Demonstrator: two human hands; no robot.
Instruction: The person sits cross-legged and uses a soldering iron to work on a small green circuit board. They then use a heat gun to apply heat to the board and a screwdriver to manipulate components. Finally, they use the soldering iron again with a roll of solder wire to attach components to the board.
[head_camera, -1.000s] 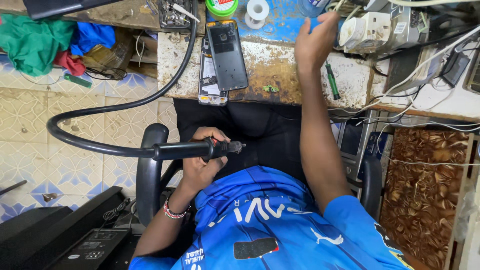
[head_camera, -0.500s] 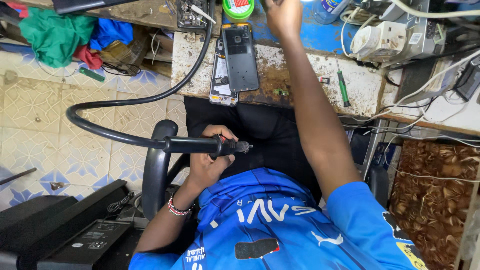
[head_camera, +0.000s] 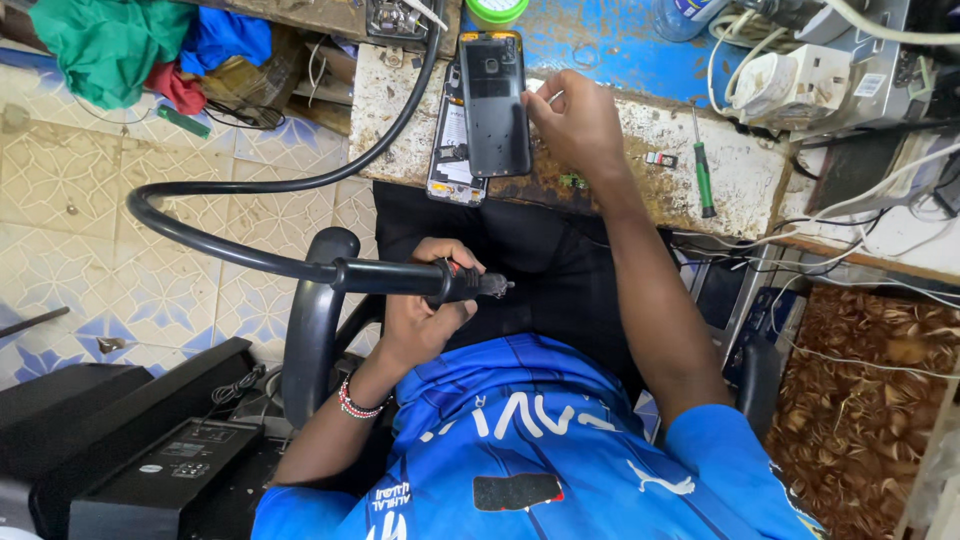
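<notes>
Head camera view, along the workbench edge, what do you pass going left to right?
Opened phone body → dark phone back panel → right hand → green-handled screwdriver → white power adapter.

our left hand (head_camera: 425, 310) sits curled in a closed grip near our lap; our right hand (head_camera: 578, 125) reaches forward, arm outstretched, fingers pinched.

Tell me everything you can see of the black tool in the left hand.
The tool is a black handpiece with a narrow metal tip pointing right. It lies level over the lap, gripped by the left hand. A thick black hose runs from its rear, loops left and climbs to the bench. The tip touches nothing.
</notes>
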